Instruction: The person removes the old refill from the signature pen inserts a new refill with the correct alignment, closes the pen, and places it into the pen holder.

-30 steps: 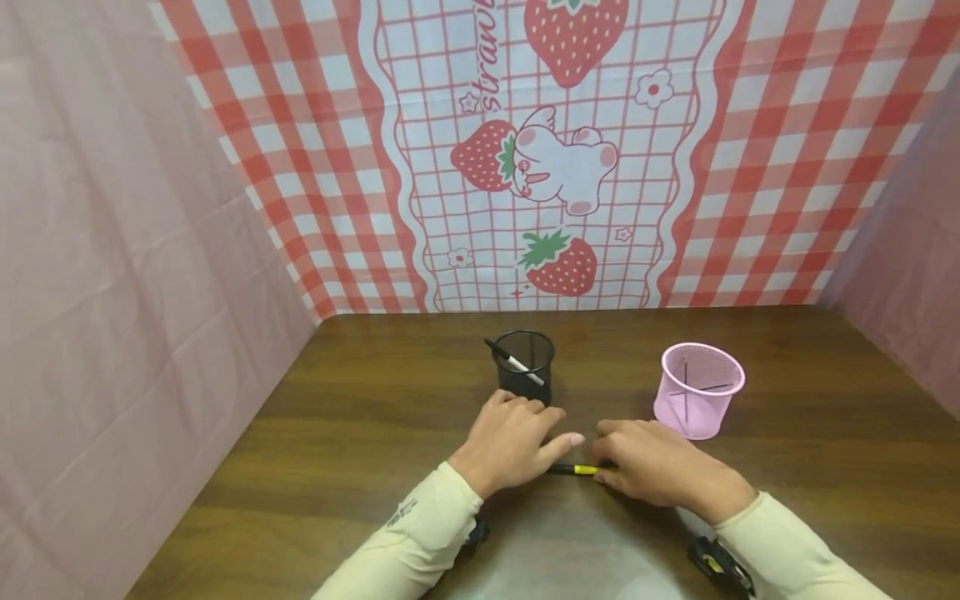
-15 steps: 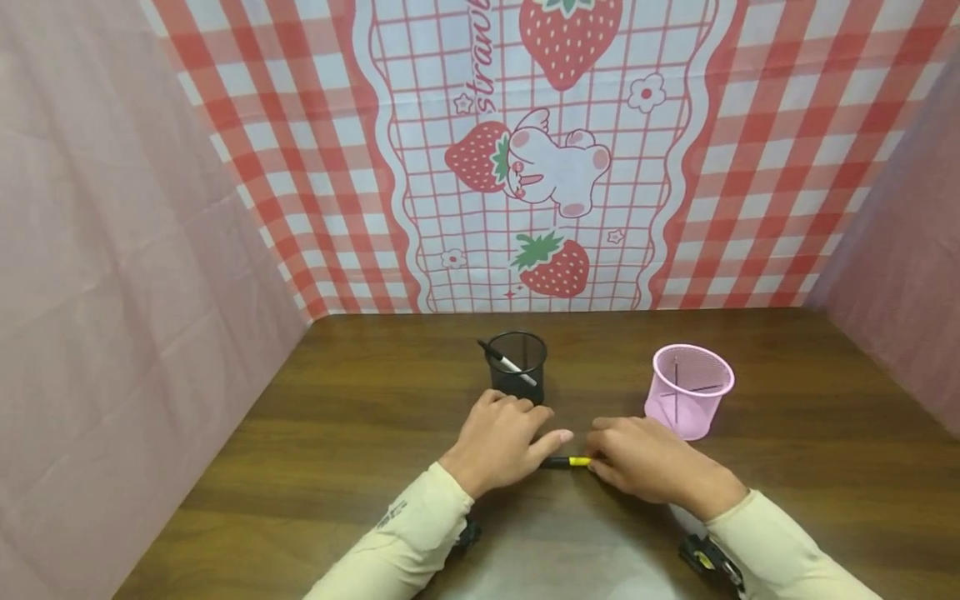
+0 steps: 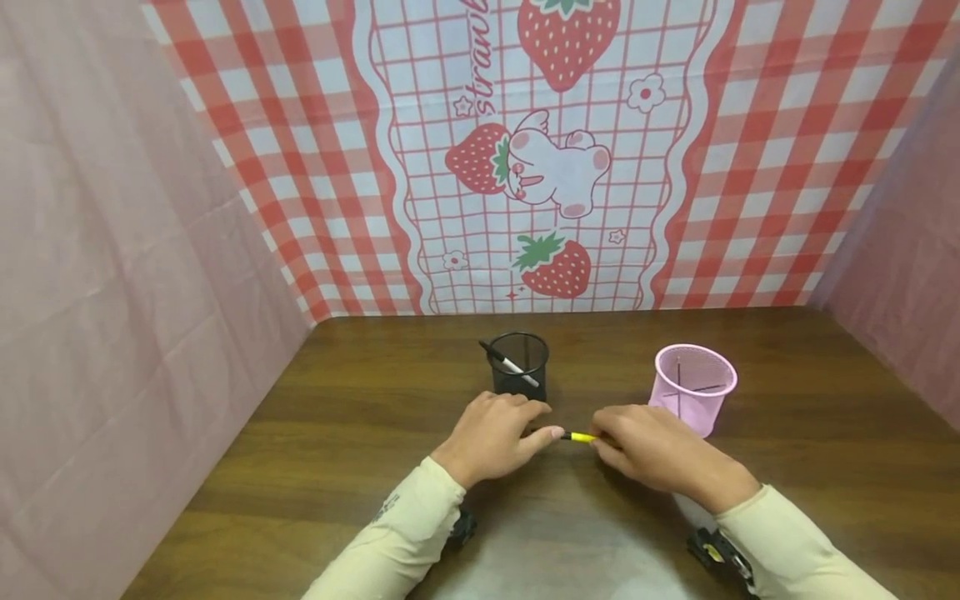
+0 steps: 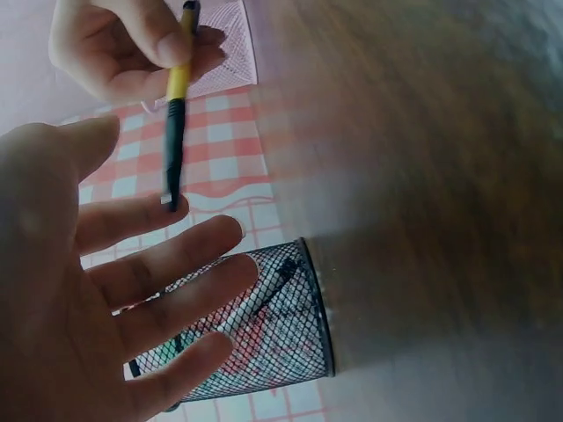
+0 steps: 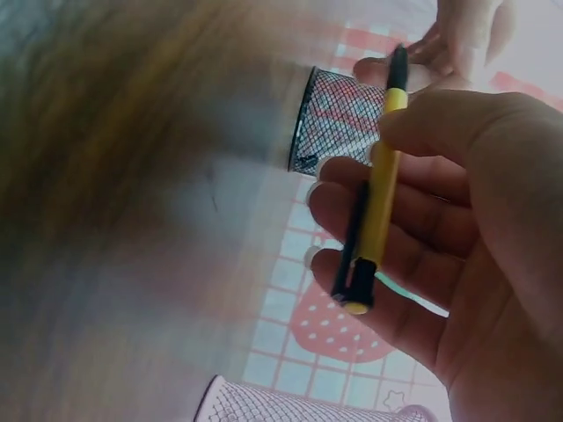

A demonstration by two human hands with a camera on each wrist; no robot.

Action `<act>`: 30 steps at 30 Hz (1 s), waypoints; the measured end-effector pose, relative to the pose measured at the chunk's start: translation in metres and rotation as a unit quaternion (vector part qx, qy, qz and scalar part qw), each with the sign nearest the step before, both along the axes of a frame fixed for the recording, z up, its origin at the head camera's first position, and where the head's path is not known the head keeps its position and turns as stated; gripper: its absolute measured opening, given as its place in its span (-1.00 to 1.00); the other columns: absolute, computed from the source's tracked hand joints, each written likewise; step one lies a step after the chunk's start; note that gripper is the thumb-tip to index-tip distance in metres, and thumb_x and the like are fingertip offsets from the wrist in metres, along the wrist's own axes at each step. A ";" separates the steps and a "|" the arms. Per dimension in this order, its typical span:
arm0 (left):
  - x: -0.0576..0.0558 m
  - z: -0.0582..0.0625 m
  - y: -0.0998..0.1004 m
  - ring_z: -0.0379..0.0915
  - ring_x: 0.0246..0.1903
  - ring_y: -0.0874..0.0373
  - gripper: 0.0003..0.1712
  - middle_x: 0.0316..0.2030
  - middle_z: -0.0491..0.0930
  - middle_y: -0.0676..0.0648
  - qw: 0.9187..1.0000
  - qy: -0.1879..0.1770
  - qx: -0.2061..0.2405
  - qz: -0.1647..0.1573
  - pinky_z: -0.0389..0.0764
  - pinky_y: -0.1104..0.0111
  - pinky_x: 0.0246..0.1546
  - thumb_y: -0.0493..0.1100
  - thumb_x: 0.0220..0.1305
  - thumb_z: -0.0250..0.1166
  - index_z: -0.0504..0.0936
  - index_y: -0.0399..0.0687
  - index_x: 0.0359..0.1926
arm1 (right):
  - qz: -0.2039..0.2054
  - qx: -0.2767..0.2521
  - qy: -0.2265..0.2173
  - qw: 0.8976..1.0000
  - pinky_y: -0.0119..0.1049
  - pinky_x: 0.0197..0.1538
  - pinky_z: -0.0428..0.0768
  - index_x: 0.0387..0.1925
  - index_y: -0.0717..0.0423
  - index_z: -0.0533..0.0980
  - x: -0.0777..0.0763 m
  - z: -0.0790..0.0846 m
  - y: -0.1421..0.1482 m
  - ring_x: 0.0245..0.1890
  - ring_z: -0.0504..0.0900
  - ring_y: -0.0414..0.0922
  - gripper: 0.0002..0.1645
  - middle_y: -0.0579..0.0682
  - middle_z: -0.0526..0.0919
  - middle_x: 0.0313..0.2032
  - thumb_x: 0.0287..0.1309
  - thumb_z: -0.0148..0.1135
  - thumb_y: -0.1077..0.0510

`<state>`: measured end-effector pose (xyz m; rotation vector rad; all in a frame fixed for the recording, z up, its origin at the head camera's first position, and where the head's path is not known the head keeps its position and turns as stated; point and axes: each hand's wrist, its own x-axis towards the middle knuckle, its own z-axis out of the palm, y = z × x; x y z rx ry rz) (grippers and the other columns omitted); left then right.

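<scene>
My right hand [image 3: 660, 450] pinches a yellow-and-black pen [image 5: 378, 211] between thumb and fingers, its clip end towards the palm. The pen's black tip points at my left hand [image 3: 491, 437]. That hand's fingers are spread and loosely bent, holding nothing. In the left wrist view the tip overlaps the left index fingertip [image 4: 167, 209]; whether they touch I cannot tell. Just beyond the left hand stands a black mesh pen holder [image 3: 517, 386], with a white pen with a black end [image 3: 517, 367] leaning in it. A pink mesh pen holder [image 3: 701, 410] stands behind the right hand.
The wooden table [image 3: 300, 467] reaches back to a red-and-white checked cloth [image 3: 330, 167] with strawberry prints. Pink cloth walls [image 3: 112, 250] rise on both sides. Dark wrist devices [image 3: 720, 554] sit under both sleeves.
The pen and the right hand have moved up and away from the table's near side. The left hand has shifted slightly and covers more of the pen's black end in the head view.
</scene>
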<state>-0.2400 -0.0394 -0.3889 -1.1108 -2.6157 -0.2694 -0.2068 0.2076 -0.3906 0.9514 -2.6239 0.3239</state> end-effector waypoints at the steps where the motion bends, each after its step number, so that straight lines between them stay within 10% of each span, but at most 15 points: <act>1: 0.000 0.000 0.000 0.64 -0.12 0.18 -0.44 -0.06 0.70 0.04 1.000 -0.002 0.004 -0.004 0.60 0.19 -0.11 0.32 0.47 0.03 0.68 0.08 0.12 | 0.000 -0.004 0.002 1.000 -0.35 -0.53 0.44 -0.45 -0.21 0.51 0.000 0.000 0.000 -0.60 0.36 -0.40 -0.80 -0.40 0.46 -0.53 0.10 0.40 0.13; 13: -0.002 -0.001 0.001 0.54 -0.26 0.44 -0.63 -0.18 0.68 0.23 0.991 -0.081 0.097 -0.036 0.61 0.33 -0.25 0.18 0.38 0.27 0.70 0.17 0.07 | 0.013 -0.035 0.058 0.998 -0.39 -0.54 0.45 -0.41 -0.17 0.55 0.000 0.004 0.001 -0.59 0.36 -0.43 -0.84 -0.42 0.45 -0.53 0.07 0.41 0.15; 30: -0.004 -0.004 0.003 0.54 -0.38 0.44 -0.79 -0.28 0.71 0.14 0.945 -0.180 0.250 -0.108 0.57 0.52 -0.32 -0.07 0.37 0.33 0.75 -0.02 -0.06 | 0.045 -0.101 0.092 0.990 -0.39 -0.44 0.53 -0.27 -0.07 0.65 -0.002 0.009 0.002 -0.48 0.45 -0.43 -0.87 -0.35 0.56 -0.42 0.11 0.42 0.15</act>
